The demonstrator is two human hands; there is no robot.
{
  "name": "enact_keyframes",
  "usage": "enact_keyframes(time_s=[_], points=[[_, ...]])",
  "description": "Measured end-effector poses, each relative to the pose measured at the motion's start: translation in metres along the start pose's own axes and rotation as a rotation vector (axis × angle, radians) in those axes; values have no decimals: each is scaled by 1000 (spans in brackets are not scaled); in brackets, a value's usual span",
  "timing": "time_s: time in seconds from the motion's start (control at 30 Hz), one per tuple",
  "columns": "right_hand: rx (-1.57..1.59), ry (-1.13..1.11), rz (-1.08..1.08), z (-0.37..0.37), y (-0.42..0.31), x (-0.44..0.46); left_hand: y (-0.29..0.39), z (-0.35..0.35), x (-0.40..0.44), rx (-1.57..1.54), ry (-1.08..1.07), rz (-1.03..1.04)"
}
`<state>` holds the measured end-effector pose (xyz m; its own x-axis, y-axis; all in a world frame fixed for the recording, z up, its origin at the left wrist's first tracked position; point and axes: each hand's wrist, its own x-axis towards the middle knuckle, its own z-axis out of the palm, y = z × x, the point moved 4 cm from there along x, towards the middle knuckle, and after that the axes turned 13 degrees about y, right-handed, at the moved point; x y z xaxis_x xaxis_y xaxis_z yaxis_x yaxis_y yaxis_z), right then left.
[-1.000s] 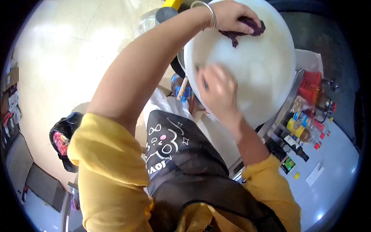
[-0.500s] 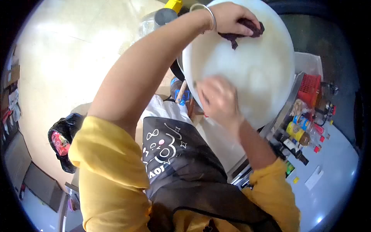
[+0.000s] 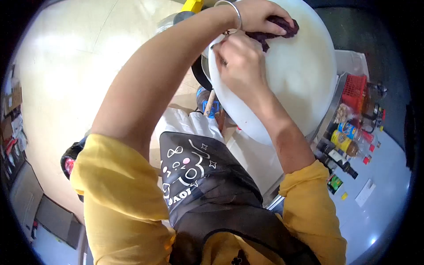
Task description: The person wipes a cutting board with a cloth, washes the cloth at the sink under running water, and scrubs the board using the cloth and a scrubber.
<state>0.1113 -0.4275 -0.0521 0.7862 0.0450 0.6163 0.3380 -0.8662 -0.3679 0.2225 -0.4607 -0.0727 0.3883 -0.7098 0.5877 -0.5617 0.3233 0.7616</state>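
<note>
Head view: your left hand (image 3: 256, 17) is closed over a crumpled dark purple cloth (image 3: 289, 27), which lies against the far part of the round white surface (image 3: 300, 70). Your right hand (image 3: 243, 55) is curled beside it, near the surface's left edge; you can't tell from here whether it grips anything. The cloth looks light, limp and hard to damage; its loose tail would likely fold or drag. Its bunched middle seems the best hold, pressed flat under spread fingers, since the smooth surface may be slippery.
</note>
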Motion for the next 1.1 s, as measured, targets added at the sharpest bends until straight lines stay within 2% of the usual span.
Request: enact_keyframes(time_s=[0.1, 0.2, 0.23, 0.3, 0.4, 0.53, 0.6, 0.7, 0.8, 0.83, 0.87, 0.93, 0.97, 1.0, 1.03, 1.07, 1.1], points=[[48, -198, 73, -30, -24, -44, -5, 0, 1, 41, -50, 26], [84, -244, 213, -79, -29, -88, 12, -10, -10, 129, -147, -10], [84, -233, 249, -94, -24, -101, 19, -16, -20, 185, -103, -7], [0, -109, 458, -123, -8, -119, 37, -24, -48, 291, -42, -30], [-168, 191, 693, -158, 32, -154, 67, -18, -79, 466, 51, -52], [-237, 469, 998, -173, 46, -176, 112, 30, -115, 432, 139, -184], [-267, 500, 963, -171, 44, -174, 139, 74, -131, 393, 151, -308], [-230, 639, 1105, -170, 46, -179, 164, 142, -136, 395, 196, -342], [-245, 739, 1186, -185, 52, -185, 171, 168, -113, 408, 195, -245], [-142, 894, 1264, -191, 57, -194, 166, 172, -106, 356, 212, -210], [-142, 898, 1259, -197, 61, -198, 160, 174, -99, 302, 229, -173], [-411, 686, 955, -211, 63, -193, 141, 153, -74, 289, 269, -66], [-496, 489, 769, -212, 62, -177, 133, 135, -58, 297, 276, 2], [-552, 346, 732, -206, 63, -169, 115, 113, -46, 263, 258, -121], [-582, 296, 708, -200, 61, -164, 96, 91, -35, 233, 244, -244], [-609, 243, 684, -195, 59, -162, 74, 72, -31, 408, 298, -114], [-551, 216, 720, -193, 54, -170, 60, 55, -28, 509, 203, -141]])
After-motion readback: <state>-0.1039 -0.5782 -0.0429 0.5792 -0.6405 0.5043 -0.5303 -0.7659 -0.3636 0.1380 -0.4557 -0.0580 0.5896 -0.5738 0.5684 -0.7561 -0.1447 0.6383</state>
